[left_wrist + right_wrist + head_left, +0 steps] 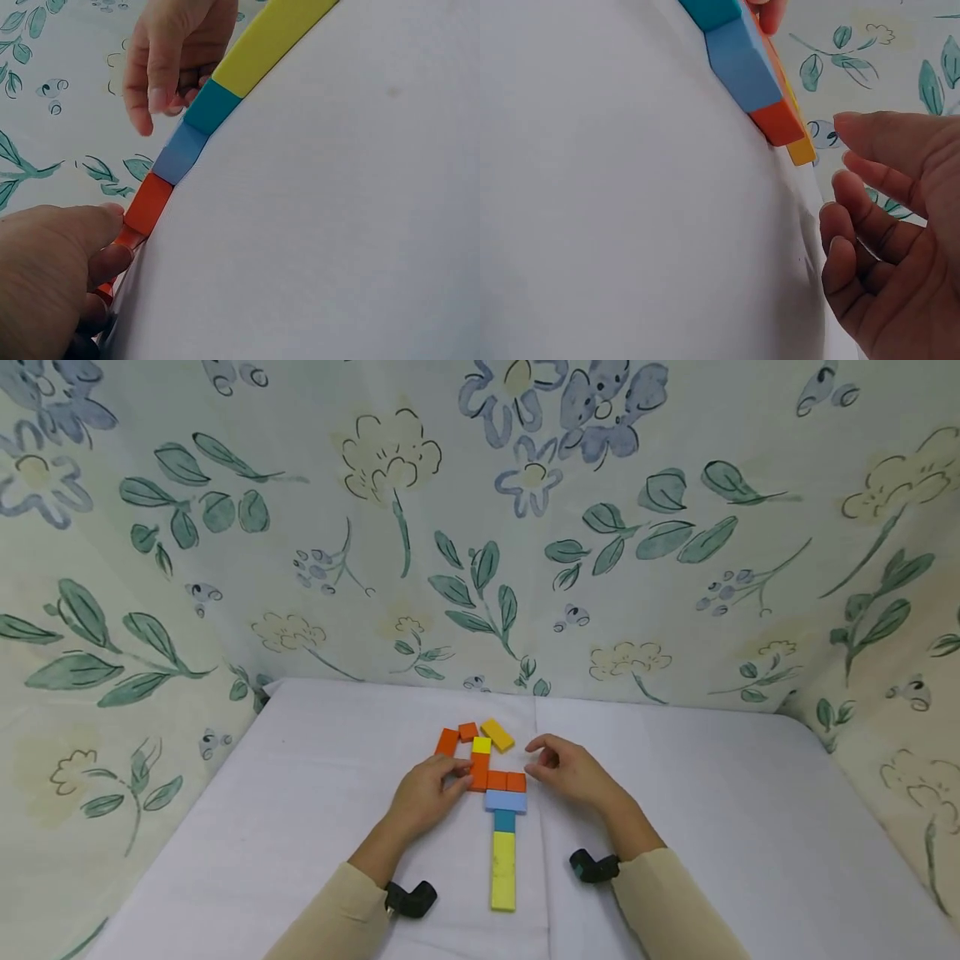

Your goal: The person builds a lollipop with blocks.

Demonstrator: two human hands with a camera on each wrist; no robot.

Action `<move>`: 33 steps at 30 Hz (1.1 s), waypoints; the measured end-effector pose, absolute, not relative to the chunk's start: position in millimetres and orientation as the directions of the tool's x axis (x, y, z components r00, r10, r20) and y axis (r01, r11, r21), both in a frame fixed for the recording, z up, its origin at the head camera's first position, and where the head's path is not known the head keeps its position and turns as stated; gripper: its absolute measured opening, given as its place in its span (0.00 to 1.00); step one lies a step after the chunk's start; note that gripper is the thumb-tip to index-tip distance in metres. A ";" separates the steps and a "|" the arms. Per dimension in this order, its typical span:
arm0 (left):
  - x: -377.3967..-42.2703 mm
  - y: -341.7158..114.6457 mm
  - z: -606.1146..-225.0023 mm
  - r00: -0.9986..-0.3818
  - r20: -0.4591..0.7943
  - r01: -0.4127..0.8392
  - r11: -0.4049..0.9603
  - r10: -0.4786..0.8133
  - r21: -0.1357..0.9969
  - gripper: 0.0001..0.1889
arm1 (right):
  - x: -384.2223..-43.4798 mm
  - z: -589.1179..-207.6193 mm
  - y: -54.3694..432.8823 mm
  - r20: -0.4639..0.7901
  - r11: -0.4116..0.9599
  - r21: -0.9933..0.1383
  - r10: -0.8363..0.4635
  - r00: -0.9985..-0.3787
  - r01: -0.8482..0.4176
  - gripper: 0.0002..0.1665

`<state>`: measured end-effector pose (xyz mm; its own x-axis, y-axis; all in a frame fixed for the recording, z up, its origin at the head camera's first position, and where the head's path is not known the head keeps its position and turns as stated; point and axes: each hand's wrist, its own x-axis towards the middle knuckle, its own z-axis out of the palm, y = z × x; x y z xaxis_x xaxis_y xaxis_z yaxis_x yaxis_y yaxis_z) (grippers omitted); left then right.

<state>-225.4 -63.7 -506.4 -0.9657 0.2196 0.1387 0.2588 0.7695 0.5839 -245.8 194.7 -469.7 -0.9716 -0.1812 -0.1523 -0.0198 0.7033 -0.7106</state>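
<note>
In the head view, my left hand (423, 793) is at an upright orange block (480, 775), its thumb and bent index finger at the block's left side. A yellow square block (482, 745) adjoins its far end. The left wrist view shows the left thumb (101, 217) and fingers close about orange pieces. To the right, my right hand (570, 768) hovers with thumb and fingers apart and nothing between them. It is nearest two orange squares (506, 781). Below these lie a light blue block (506, 802), a teal square (505, 821) and a long yellow-green strip (503, 872).
Beyond the left hand lie an orange block (447, 742), a small orange square (468, 732) and a slanted yellow block (497, 735). White cloth (337, 760) covers the table. A floral curtain (420, 568) hangs behind and at both sides.
</note>
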 end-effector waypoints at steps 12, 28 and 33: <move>-225.9 -65.3 -504.7 -0.955 0.164 0.296 0.748 0.248 0.594 0.17 | -316.7 -454.1 178.4 -0.394 0.841 -0.536 -0.327 -0.859 -0.075 0.46; -227.0 -67.8 -503.9 -0.949 0.182 0.316 0.738 0.259 0.597 0.17 | -327.5 -452.5 169.0 -0.437 0.864 -0.502 -0.273 -0.857 -0.019 0.43; -226.3 -68.5 -506.1 -0.955 0.163 0.294 0.751 0.246 0.591 0.17 | -324.1 -460.6 170.6 -0.382 0.836 -0.549 -0.263 -0.886 -0.012 0.41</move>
<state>-226.3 -68.5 -506.1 -0.9555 0.2462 0.1626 0.2942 0.7513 0.5907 -324.1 170.6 -460.6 -0.8861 -0.2631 -0.3816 -0.0116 0.8356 -0.5491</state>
